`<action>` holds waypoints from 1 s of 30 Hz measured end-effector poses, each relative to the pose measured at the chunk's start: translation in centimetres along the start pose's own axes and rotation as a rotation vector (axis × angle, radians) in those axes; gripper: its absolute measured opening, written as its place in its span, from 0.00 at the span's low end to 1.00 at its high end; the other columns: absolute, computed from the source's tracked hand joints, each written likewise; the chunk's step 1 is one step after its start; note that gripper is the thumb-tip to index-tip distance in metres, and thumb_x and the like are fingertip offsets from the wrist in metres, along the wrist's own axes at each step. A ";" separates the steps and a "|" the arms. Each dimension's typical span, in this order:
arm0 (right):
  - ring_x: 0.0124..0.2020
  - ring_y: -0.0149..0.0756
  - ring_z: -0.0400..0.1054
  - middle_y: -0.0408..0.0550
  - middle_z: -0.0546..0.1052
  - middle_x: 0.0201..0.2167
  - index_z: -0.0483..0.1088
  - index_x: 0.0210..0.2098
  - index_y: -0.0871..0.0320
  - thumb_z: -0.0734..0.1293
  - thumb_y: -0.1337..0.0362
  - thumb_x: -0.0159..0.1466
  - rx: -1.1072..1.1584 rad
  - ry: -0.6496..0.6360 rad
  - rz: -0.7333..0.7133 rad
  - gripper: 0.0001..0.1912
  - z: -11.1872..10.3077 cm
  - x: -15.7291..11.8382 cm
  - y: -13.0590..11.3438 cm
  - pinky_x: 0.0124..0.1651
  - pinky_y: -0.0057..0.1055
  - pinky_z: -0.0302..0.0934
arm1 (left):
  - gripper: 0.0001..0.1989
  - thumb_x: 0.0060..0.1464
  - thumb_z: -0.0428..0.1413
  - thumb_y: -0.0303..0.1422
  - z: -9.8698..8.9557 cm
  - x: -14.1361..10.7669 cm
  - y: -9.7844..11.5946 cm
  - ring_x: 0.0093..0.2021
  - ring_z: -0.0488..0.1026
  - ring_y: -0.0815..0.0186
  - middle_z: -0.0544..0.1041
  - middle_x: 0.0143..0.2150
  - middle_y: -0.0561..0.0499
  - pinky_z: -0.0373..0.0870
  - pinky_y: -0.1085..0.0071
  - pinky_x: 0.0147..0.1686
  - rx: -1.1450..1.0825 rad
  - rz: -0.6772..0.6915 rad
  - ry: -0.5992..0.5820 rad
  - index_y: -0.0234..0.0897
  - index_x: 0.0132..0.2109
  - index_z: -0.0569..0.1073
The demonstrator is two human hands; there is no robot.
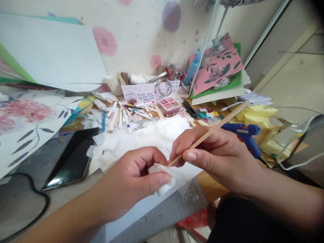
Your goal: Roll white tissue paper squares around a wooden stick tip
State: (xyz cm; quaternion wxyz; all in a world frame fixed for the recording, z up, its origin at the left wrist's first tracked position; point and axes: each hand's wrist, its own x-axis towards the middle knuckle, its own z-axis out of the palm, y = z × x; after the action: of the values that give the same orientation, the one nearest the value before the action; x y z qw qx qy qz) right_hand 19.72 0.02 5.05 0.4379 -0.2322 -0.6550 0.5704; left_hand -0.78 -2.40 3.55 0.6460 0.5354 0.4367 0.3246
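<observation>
My left hand [138, 179] pinches a small piece of white tissue-like paper [162, 172] between thumb and fingers. In my right hand [215, 155] is a thin wooden stick [217, 127], held like a pencil and slanting up to the right. The stick's lower tip touches or nearly touches the white piece; the exact contact is hard to make out. Both hands are close together above a white sheet of paper [131, 216]. Just beyond them lies a heap of white paper pieces [152, 133].
A dark phone [73, 158] lies at left beside a sheet with a pink flower picture [25, 118]. Several markers [121, 118] and a pink palette [169, 104] are behind the heap. At right is a blue glue gun [244, 133]. A pink card [217, 67] leans at the back.
</observation>
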 end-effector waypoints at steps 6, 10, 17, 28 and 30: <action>0.32 0.32 0.77 0.45 0.78 0.30 0.76 0.34 0.56 0.70 0.69 0.63 -0.079 -0.021 0.002 0.02 0.0 -0.1 -0.2 0.38 0.27 0.73 | 0.09 0.54 0.62 0.29 0.0 0.3 -0.2 0.24 0.64 0.73 0.72 0.27 0.61 0.62 0.79 0.24 -0.093 0.038 -0.031 0.43 0.35 0.67; 0.31 0.32 0.78 0.44 0.78 0.28 0.74 0.33 0.56 0.70 0.68 0.64 -0.028 -0.013 0.032 0.03 0.1 -0.2 -0.2 0.37 0.26 0.74 | 0.11 0.54 0.62 0.32 -0.2 0.2 -0.5 0.24 0.64 0.72 0.72 0.27 0.60 0.62 0.78 0.24 -0.036 0.065 0.021 0.44 0.36 0.64; 0.31 0.30 0.77 0.44 0.77 0.28 0.74 0.33 0.58 0.69 0.69 0.64 0.004 -0.017 0.006 0.03 0.1 -0.1 -0.2 0.38 0.25 0.73 | 0.09 0.56 0.61 0.32 -0.1 0.2 -0.4 0.26 0.70 0.70 0.73 0.26 0.58 0.65 0.77 0.26 -0.028 0.181 0.079 0.43 0.32 0.67; 0.34 0.33 0.75 0.46 0.78 0.30 0.74 0.33 0.57 0.69 0.67 0.65 -0.207 -0.027 -0.079 0.03 0.0 -0.2 -0.4 0.35 0.27 0.71 | 0.13 0.52 0.64 0.44 -0.8 0.0 -1.4 0.28 0.65 0.67 0.72 0.27 0.54 0.61 0.73 0.27 -0.014 0.128 0.065 0.41 0.30 0.75; 0.34 0.32 0.75 0.46 0.79 0.31 0.75 0.33 0.57 0.69 0.67 0.65 -0.231 -0.031 -0.091 0.04 0.1 -0.2 -0.4 0.35 0.26 0.70 | 0.14 0.50 0.65 0.44 -0.7 -0.1 -1.4 0.26 0.63 0.68 0.71 0.25 0.55 0.59 0.74 0.24 -0.033 0.088 0.061 0.40 0.29 0.75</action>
State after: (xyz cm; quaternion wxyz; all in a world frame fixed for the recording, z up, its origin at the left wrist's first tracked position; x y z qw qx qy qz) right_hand 19.81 -0.28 5.34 0.4237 -0.2421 -0.7328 0.4742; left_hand -1.52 -2.51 2.18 0.6262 0.5330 0.4268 0.3762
